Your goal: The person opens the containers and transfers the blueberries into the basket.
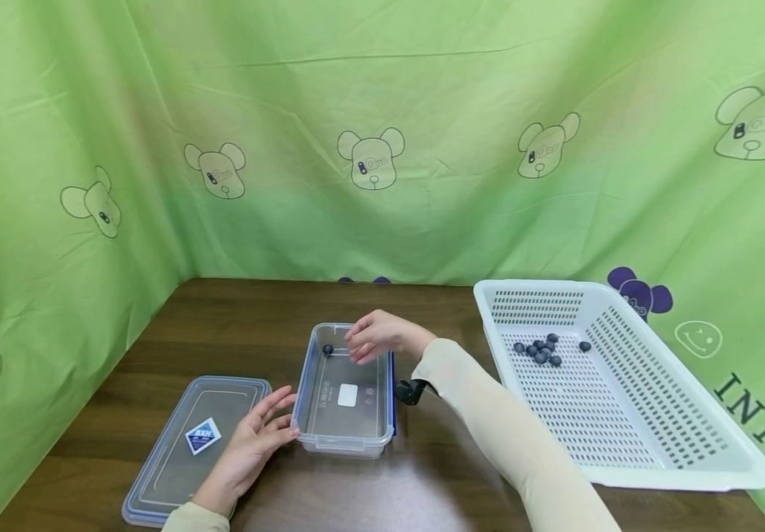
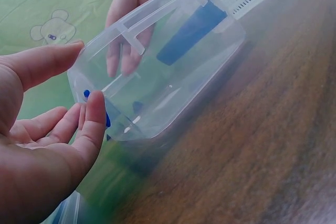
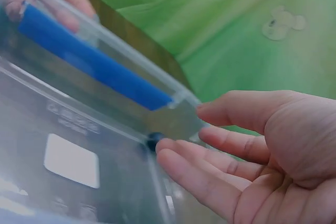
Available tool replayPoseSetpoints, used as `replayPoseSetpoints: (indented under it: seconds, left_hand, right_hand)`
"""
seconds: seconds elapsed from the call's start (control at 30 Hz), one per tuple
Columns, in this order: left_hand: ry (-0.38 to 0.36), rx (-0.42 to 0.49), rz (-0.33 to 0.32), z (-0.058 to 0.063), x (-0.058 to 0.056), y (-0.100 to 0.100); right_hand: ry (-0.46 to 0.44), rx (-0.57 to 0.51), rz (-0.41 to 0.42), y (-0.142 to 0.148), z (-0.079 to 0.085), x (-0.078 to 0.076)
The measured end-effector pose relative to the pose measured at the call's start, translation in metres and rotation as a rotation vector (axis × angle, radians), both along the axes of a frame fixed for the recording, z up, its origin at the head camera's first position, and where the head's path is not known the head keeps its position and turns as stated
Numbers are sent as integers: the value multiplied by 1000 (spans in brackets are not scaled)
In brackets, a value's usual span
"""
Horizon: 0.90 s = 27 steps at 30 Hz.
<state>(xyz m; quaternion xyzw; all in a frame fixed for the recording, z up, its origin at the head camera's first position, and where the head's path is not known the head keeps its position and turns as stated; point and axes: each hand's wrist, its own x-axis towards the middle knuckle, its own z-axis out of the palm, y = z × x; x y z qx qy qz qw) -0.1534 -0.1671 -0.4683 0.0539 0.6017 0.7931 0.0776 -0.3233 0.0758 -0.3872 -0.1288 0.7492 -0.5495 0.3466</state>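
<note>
A clear plastic food container (image 1: 335, 415) with blue side clips stands on the table. One blueberry (image 1: 327, 349) lies inside it, near the far left corner. My right hand (image 1: 377, 336) hovers over the container's far end, its fingers loosely bent and holding nothing. In the right wrist view the blueberry (image 3: 154, 141) shows just beyond those fingertips (image 3: 167, 157). At the container's left side my left hand (image 1: 256, 443) has its fingers and thumb spread against the wall, touching the rim near the front corner. The left wrist view shows that hand's thumb (image 2: 58, 61) at the container edge.
A white perforated basket (image 1: 621, 436) stands at the right, with several blueberries (image 1: 542, 352) on its bottom. The container's blue-edged lid (image 1: 222, 399) lies flat at the left, partly behind my left forearm. A green curtain (image 1: 369, 229) hangs behind the wooden table (image 1: 249, 318).
</note>
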Motion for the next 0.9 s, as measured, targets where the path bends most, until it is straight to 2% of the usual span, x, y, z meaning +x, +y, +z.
replayPoseSetpoints:
  seconds: [0.27,0.53,0.9]
  left_hand:
    - [9,3,-10,0,-1,1]
    - [-4,-4,-9,1,0,0]
    - [-23,-10,-2,0,0,-1]
  right_hand:
    - [3,45,-22,-19,-17,2]
    - [45,90,-46,-29,-26,2]
    - [6,92,-102,-45,-37,5]
